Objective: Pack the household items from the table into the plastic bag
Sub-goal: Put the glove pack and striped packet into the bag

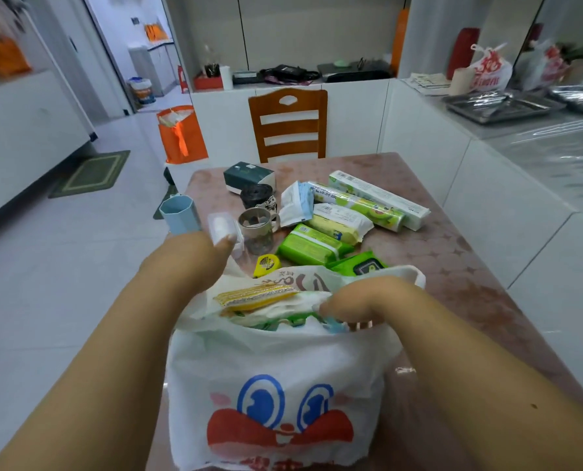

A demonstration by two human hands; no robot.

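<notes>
White plastic bag [276, 362] gets held open by left hand [195, 256] gripping its rim; right hand [361, 304] reaches inside, grip probably hidden.

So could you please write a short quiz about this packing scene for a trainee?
1. True or false: the yellow tape measure is already inside the plastic bag.
2. Which hand reaches into the bag's mouth? A) left hand B) right hand
3. Fill in: the blue cup stands near the table's ____ edge.

Key: 1 false, it lies on the table; 2 B; 3 left.
</notes>
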